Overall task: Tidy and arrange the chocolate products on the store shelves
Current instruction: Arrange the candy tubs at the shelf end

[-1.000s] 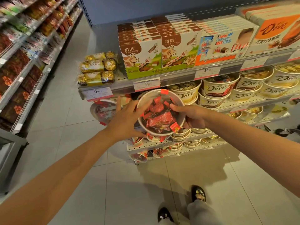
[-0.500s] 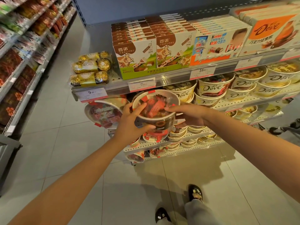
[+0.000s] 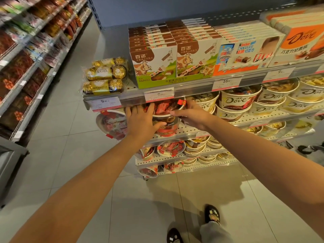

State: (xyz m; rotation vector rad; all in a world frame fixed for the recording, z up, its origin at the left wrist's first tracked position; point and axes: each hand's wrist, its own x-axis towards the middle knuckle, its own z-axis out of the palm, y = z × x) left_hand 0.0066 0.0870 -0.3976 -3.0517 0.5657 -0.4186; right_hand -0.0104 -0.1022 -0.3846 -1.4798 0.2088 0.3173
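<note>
Both hands grasp the round clear-lidded tub of red-wrapped chocolates: the left hand wraps its side, thumb curled across the brown label, and the right hand holds the opposite rim. That tub sits on the white perforated shelf, tucked under the grey price rail. Just right of the tub stand cream Dove tubs; left of it lies a tilted clear tub. Above the tub's left, gold Ferrero Rocher packs are stacked.
</note>
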